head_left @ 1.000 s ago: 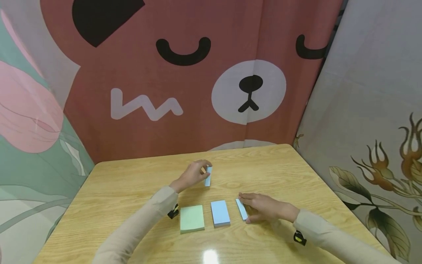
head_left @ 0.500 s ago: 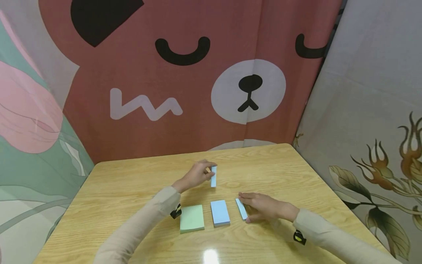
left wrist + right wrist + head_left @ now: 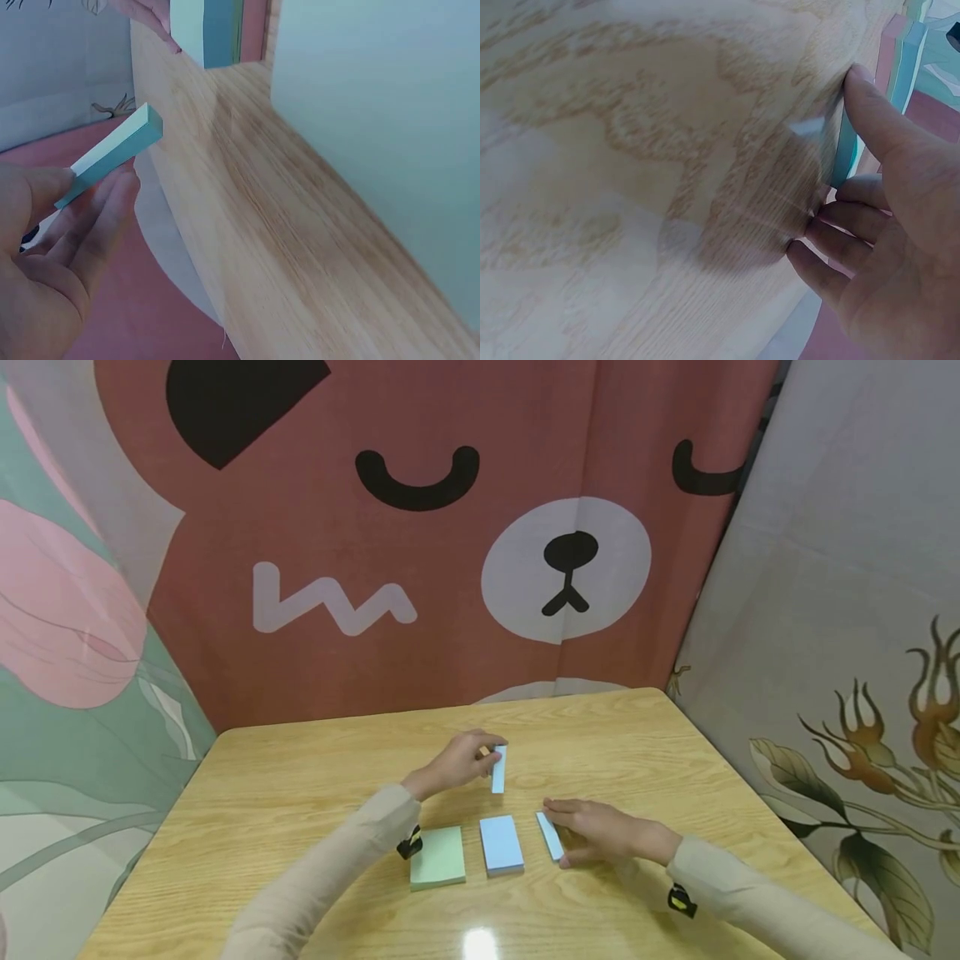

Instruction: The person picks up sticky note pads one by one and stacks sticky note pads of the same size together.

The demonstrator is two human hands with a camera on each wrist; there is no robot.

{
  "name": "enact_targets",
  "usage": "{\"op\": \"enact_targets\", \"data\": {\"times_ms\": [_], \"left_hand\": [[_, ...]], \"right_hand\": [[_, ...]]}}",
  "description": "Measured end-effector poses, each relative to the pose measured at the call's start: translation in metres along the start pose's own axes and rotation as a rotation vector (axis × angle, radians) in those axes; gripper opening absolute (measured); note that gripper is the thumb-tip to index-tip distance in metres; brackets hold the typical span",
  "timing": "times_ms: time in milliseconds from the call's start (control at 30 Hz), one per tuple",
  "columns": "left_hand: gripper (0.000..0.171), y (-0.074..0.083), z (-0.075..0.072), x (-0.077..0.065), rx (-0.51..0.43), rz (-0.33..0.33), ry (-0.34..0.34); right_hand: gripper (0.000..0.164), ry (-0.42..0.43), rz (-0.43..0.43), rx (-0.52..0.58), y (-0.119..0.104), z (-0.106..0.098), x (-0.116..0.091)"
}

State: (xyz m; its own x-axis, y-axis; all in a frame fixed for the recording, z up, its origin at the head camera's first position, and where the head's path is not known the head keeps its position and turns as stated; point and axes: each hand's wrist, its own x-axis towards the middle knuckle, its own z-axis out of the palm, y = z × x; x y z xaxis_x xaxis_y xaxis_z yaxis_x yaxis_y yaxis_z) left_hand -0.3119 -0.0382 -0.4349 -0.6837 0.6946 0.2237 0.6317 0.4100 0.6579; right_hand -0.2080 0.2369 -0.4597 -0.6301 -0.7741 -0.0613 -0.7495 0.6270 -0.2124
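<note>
My left hand [image 3: 461,762] pinches a narrow light-blue sticky note pad [image 3: 498,770] between thumb and fingers, above the table. In the left wrist view this pad [image 3: 112,154] points away from the fingertips. My right hand [image 3: 603,829] rests on the table around a second narrow blue sticky note pad [image 3: 550,836], thumb at its near end and fingers at its far end. In the right wrist view that pad [image 3: 844,154] shows partly behind the thumb. Between the hands lies a blue rectangular sticky note pad [image 3: 501,843], with a square green sticky note pad [image 3: 437,858] to its left.
The wooden table [image 3: 315,760] extends back to a curtain [image 3: 315,668] printed with a bear. A pale flowered curtain [image 3: 795,610] hangs along the right side. Black wrist straps [image 3: 410,842] show below both sleeves.
My left hand has moved to the right with the narrow pad, and slightly nearer. The right hand and the pads lying on the table have stayed in place.
</note>
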Motion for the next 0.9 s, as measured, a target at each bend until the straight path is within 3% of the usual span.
{"op": "enact_targets", "data": {"times_ms": [567, 900], "left_hand": [[0.029, 0.012, 0.015, 0.009, 0.060, 0.066, -0.021], [0.032, 0.017, 0.018, 0.012, -0.048, 0.031, -0.064]], "right_hand": [[0.079, 0.018, -0.015, -0.096, 0.003, 0.005, -0.002], [0.082, 0.018, 0.012, -0.085, 0.003, 0.007, -0.004]]}}
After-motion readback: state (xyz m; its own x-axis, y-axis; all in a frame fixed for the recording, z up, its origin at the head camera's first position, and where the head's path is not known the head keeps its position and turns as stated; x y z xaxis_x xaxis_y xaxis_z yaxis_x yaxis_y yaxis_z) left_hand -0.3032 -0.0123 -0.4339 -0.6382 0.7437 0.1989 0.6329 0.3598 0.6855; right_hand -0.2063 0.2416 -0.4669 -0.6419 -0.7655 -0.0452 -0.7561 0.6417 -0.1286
